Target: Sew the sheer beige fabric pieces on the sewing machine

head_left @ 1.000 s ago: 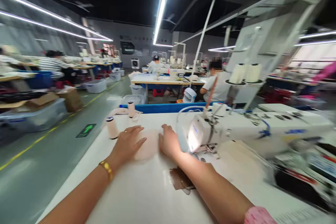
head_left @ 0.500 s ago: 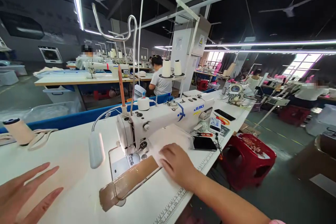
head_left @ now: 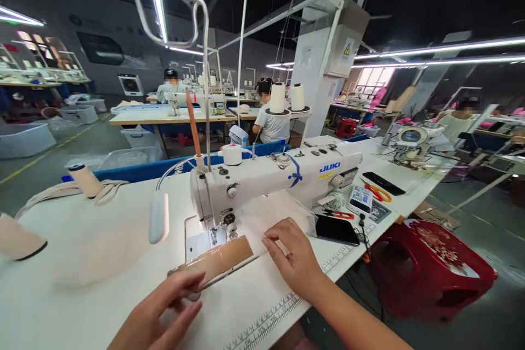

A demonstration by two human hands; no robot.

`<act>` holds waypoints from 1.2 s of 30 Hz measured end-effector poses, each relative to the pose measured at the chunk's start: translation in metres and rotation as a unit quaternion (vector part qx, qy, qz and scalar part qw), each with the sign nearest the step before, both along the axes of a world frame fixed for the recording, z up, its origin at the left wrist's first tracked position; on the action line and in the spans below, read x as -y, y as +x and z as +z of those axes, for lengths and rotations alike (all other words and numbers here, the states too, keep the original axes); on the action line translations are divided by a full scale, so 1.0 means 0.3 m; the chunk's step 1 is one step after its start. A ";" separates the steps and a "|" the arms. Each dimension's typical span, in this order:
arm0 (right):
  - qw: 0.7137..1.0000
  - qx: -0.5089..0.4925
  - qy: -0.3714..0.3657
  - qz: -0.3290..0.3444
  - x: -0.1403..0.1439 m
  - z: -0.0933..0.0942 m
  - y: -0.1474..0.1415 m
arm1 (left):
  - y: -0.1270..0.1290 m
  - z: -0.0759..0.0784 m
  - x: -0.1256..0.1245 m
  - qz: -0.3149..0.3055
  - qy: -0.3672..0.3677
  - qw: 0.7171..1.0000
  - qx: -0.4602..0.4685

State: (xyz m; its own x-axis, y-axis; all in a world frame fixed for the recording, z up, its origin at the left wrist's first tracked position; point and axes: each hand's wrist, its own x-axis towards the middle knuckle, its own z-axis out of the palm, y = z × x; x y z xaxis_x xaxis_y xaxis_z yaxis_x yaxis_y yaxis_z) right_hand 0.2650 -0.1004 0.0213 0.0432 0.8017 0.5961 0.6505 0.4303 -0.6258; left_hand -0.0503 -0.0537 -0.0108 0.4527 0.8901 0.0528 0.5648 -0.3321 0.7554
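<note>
Over the front of the white sewing table [head_left: 229,301], my right hand [head_left: 293,257] has its thumb and fingertips pressed together. They are at the lower edge of thin white material [head_left: 279,212] under the sewing machine's arm; what is pinched is too small to tell. My left hand [head_left: 164,309] is open, thumb and fingers apart, by the left end of a brown taped strip [head_left: 225,257]. That strip lies in front of the needle area of the JUKI sewing machine [head_left: 270,175]. Nothing shows in my left hand.
Beige thread cones [head_left: 85,180] stand and lie at the left, near a lamp [head_left: 158,219]. A dark phone [head_left: 336,229], red-handled snips [head_left: 339,215] and orange scissors [head_left: 377,192] lie right. A red stool [head_left: 435,279] stands beyond the table edge. Another person [head_left: 273,117] sits behind.
My left hand has moved right, from the table's left side to the taped strip. My right hand stays by the white material, its fingers drawn closer together. The view has turned left.
</note>
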 end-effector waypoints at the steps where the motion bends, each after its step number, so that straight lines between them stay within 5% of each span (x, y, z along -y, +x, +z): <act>1: 0.997 -0.061 -0.023 0.035 0.022 0.008 -0.031 | 0.038 0.020 0.016 0.007 -0.039 0.999 0.026; 3: 0.973 -0.182 -0.112 0.091 0.053 0.014 -0.085 | 0.101 0.063 0.031 0.034 -0.105 0.990 0.084; 5: 0.927 -0.286 -0.202 0.130 0.066 0.005 -0.121 | 0.142 0.103 0.032 -0.018 -0.181 0.972 0.148; 10: 0.813 -0.463 -0.304 0.179 0.051 -0.035 -0.138 | 0.149 0.164 0.026 -0.072 -0.295 0.932 0.198; 19: 0.822 -0.220 -0.413 0.325 -0.070 -0.015 -0.153 | 0.128 0.202 0.028 -0.144 -0.380 0.905 0.125; 24: 0.753 -0.221 -0.469 0.405 -0.167 -0.017 -0.168 | 0.102 0.208 -0.022 -0.140 -0.370 0.917 0.048; 29: 0.815 -0.133 -0.404 0.394 -0.220 -0.017 -0.168 | 0.129 0.164 -0.091 -0.105 -0.225 0.965 0.084; 36: 0.866 -0.135 -0.373 0.304 -0.186 -0.037 -0.191 | 0.129 0.124 -0.083 -0.051 -0.216 0.972 0.079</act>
